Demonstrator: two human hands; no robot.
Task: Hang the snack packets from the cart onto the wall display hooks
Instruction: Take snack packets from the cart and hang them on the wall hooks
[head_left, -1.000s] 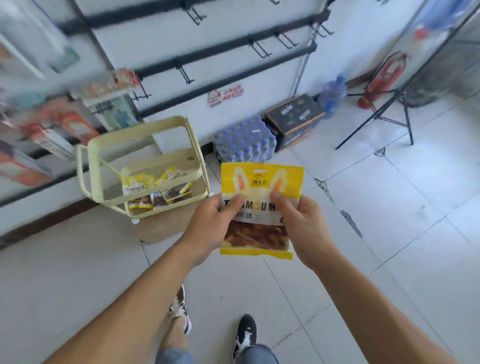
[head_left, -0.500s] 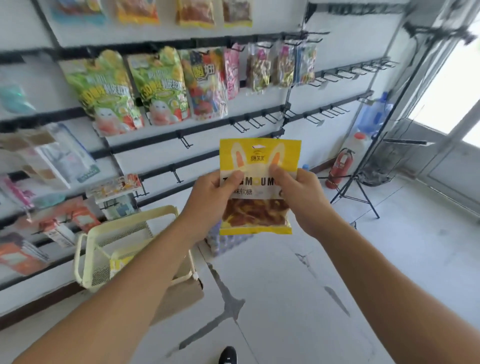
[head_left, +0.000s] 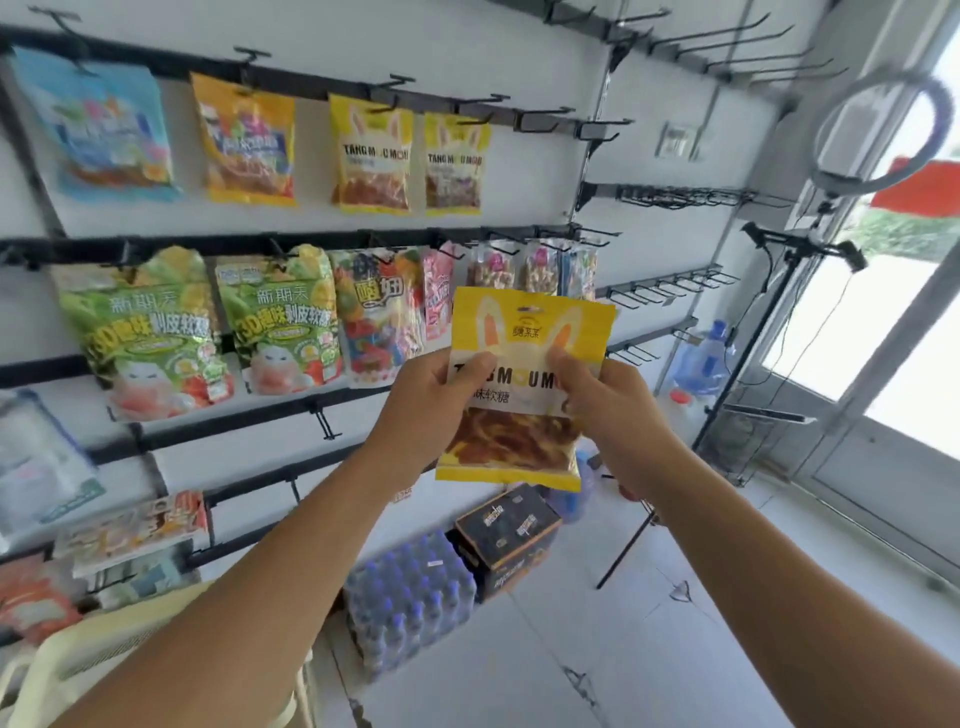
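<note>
- Two hands share one yellow snack packet (head_left: 524, 384): the left hand (head_left: 423, 410) pinches its left edge, the right hand (head_left: 605, 410) its right edge, thumbs on the front.
- It is held upright before the wall display, probably so the hang hole (head_left: 530, 308) at its top edge is kept level for a hook.
- Matching packets (head_left: 371, 156) are hung along the top rail; bare hooks (head_left: 550, 117) just beside them seem the likely target.
- Only a corner of the cart (head_left: 78, 670) is seen, at the lower left.

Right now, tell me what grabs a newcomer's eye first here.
A yellow rabbit-ear snack packet fills the centre, pinched by the left hand and right hand. Behind it, the wall display carries bright hanging bags, including two matching yellow packets up top. Empty hooks stretch off to the right.
</note>
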